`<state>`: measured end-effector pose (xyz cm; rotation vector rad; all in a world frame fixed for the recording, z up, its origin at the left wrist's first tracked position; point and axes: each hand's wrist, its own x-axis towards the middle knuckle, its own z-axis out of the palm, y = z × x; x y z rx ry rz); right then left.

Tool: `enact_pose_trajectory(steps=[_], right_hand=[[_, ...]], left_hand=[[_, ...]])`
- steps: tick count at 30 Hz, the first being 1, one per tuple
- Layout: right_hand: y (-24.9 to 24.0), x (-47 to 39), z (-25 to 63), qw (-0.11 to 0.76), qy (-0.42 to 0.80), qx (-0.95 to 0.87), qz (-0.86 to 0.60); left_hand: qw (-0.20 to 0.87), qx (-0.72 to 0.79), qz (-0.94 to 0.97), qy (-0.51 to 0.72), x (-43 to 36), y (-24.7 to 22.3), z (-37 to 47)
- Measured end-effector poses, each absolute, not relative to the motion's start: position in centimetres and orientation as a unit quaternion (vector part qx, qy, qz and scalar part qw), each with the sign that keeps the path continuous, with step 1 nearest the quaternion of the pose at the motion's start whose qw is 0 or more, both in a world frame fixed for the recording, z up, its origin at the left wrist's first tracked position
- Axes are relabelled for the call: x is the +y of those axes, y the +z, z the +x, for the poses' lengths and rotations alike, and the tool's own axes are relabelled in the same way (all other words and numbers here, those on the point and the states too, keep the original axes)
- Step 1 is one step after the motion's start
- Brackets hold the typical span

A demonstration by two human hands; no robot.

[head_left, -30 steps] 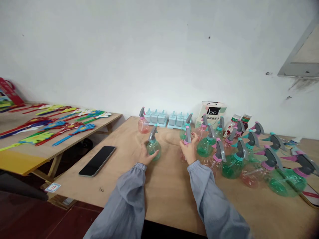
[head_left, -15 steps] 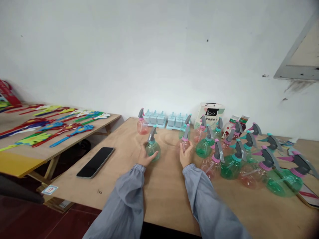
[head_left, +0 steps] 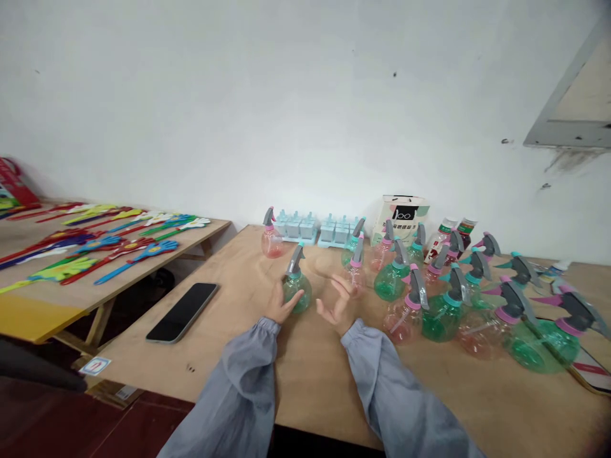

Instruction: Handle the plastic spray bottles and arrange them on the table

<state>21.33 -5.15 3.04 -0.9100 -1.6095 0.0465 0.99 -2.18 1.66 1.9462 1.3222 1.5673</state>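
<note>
Here, the left hand is curled around a green spray bottle, thumb laid across its front and fingers along its left side. The bottle is upright near the middle of the tabletop, between the near and far edges, with a grey trigger head above its teal collar. The right hand grips nothing — its fingers are spread and lightly bent — and it hovers close in front of a pink spray bottle, which stands a little nearer the far edge than the green one; whether the fingertips touch it I cannot tell. Grey-blue sleeves reach in over the near edge. A cluster of pink and green spray bottles fills much of the right half, out towards the right edge, where a flat device lies partly hidden. Along the far edge are two light-blue trays, a printed box and two small labelled bottles; another pink spray bottle stands by the far-left corner. A phone lies beside the left edge, and a square sticker marks the near-left corner. Farther left, a neighbouring table carries colourful hand-shaped toys.
</note>
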Motion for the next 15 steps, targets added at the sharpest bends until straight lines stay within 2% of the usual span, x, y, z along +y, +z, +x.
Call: enact_pose_trajectory(steps=[4,8,13,15], right_hand=[[5.4,-6.0,17.1,0.614,0.112,-0.664,-0.413],[7.1,-6.1,16.6,0.61,0.159,-0.657,-0.414],[7.9,-6.1,18.1,0.603,0.18,-0.67,-0.393],[8.1,-6.2,18.1,0.598,0.185,-0.676,-0.39]], left_hand=[[0.145,0.411,0.733,0.522,-4.2,1.2,1.7],[0.138,0.409,0.726,0.535,-4.5,1.1,1.6],[0.086,0.503,0.646,0.568,1.3,5.4,-1.6],[0.056,0.584,0.604,0.539,4.6,7.6,-3.0]])
